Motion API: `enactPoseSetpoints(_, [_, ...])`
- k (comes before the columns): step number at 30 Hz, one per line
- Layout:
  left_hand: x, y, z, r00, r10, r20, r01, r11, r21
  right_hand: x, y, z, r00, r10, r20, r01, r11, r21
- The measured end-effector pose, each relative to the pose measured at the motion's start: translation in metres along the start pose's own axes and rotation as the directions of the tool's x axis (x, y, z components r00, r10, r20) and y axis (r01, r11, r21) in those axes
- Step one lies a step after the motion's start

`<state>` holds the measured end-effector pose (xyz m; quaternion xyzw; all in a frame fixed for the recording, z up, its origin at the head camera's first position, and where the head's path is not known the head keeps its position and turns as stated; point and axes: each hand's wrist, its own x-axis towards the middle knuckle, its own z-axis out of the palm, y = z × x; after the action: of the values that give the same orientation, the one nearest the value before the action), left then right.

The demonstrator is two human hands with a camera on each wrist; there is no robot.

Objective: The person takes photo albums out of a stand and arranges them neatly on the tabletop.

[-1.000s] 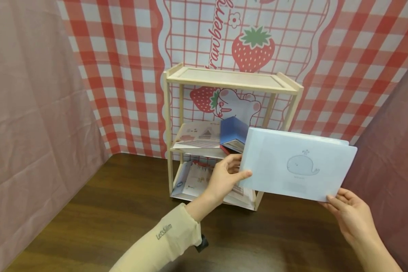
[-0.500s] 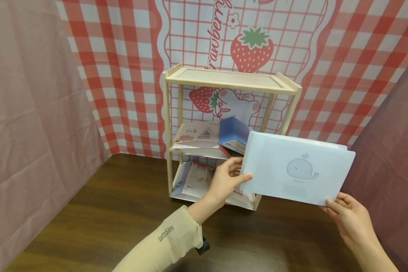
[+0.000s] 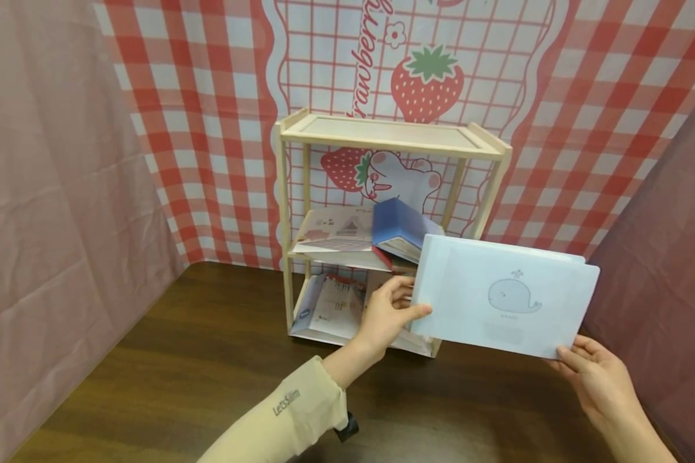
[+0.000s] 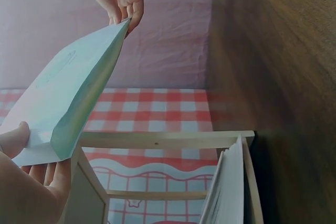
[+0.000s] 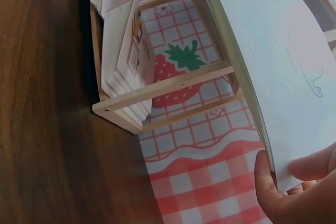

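Observation:
A light-blue book [image 3: 463, 289] with a whale drawn on its cover is held up, tilted, in front of the right side of a small wooden shelf [image 3: 382, 132]. My left hand [image 3: 382, 318] pinches the book's left edge, thumb on the cover and fingers behind. At the lower right corner, my right hand [image 3: 602, 379] grips it between thumb and fingers. The left wrist view shows the spine side of the book [image 4: 68, 87] above the left fingers. Part of the shelf's right side is hidden behind the book.
On the middle shelf lie a pale picture book [image 3: 336, 231] and a blue book [image 3: 396, 222] propped tent-like. More books [image 3: 330, 308] rest on the bottom shelf. A dark wooden table [image 3: 208, 360] is below; a checked strawberry cloth [image 3: 226, 128] hangs behind, pink curtains [image 3: 64, 161] at the sides.
Both hands have lowered the light-blue book slightly, bringing more of the blue book's right side and the middle shelf into view. Both hands keep their hold.

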<state>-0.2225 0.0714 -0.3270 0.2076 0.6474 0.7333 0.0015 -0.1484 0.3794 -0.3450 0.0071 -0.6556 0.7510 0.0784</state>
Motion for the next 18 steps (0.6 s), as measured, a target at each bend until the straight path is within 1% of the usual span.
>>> enactPoseSetpoints(6, [-0.002, -0.004, 0.002, 0.999, -0.04, 0.014, 0.04, 0.999, -0.008, -0.002, 0.004, -0.007, 0.999, 0.041, -0.003, -0.041, 0.999, -0.013])
enactPoseSetpoints(11, [-0.005, -0.008, 0.007, 0.999, -0.029, 0.025, 0.03, 1.0, -0.006, -0.005, 0.006, -0.013, 0.998, 0.056, -0.013, -0.057, 0.998, -0.034])
enactPoseSetpoints(15, [-0.007, -0.012, 0.012, 1.0, -0.016, 0.022, 0.016, 1.0, 0.019, -0.008, 0.007, -0.016, 0.995, 0.093, -0.026, -0.094, 0.995, -0.039])
enactPoseSetpoints(18, [-0.006, -0.016, 0.014, 1.0, -0.014, 0.018, 0.014, 1.0, 0.02, -0.01, 0.007, -0.018, 0.992, 0.118, -0.043, -0.12, 0.991, -0.056])
